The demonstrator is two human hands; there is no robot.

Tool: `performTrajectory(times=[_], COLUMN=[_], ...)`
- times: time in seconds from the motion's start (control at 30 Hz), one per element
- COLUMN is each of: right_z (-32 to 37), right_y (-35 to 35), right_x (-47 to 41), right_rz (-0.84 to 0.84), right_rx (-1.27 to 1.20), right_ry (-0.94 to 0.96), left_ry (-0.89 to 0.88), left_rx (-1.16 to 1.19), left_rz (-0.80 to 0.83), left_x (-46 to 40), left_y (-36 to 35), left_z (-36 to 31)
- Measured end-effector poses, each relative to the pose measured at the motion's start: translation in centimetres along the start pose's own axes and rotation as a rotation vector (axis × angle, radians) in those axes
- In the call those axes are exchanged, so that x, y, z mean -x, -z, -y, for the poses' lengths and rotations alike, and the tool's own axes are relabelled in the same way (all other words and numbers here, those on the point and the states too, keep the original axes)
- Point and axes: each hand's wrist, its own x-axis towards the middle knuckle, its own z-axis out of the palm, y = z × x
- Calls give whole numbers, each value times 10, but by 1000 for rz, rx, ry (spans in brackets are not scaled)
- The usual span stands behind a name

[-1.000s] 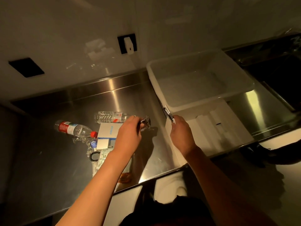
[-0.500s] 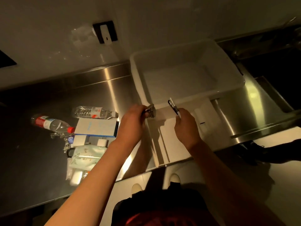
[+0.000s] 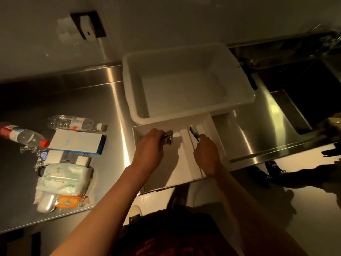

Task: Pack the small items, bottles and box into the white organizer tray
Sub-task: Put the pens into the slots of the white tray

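Carried across from the pile since a second ago and now poised inside the white organizer tray: left hand curled round a shiny metal piece over the tray's wide left compartment, right hand pinching a slim dark clip above the narrow slot just right of the tray's divider

Nearest, left of the tray on the steel counter: an orange packet, then a soft tissue pack just behind. Further back, also left of the tray: two small white plugs, a chain, the white-and-blue box, then two clear bottles lying on their sides, a white-capped bottle nearer the tray and a red-capped bottle well away from it. Beyond the tray, against or over its far edge (cannot tell which): a deep white tub, seemingly with nothing inside.

Step in hand, by the look of things: setting both small pieces down. Lower each right to the tray floor before loosening the fingers, rather than dropping from height, to guard against rolling and bouncing. Tuck the metal piece into the far left corner of the tray, leaving the long run of that compartment free for the bottles and box. Lay the clip lengthwise along the slot, never across the divider. Release one hand at a time, keeping the other ready to steady the tray on the slick steel. Barely started overall, with everything else yet to be packed and lying left of the tray
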Motion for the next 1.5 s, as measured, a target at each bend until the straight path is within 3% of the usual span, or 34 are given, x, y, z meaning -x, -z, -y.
performTrajectory(times=[0.53, 1.03, 1.5], right_z=[-4, -13, 7], right_y=[-9, -6, 3], right_x=[-17, -2, 7], right_rz=[210, 370, 273], right_rx=[72, 203, 133], right_ry=[-73, 66, 479], left_ry=[90, 93, 43], left_rx=[2, -39, -107], left_rz=[50, 62, 93], left_x=[-4, -1, 2], left_y=[-34, -39, -34], left_z=[-6, 1, 6])
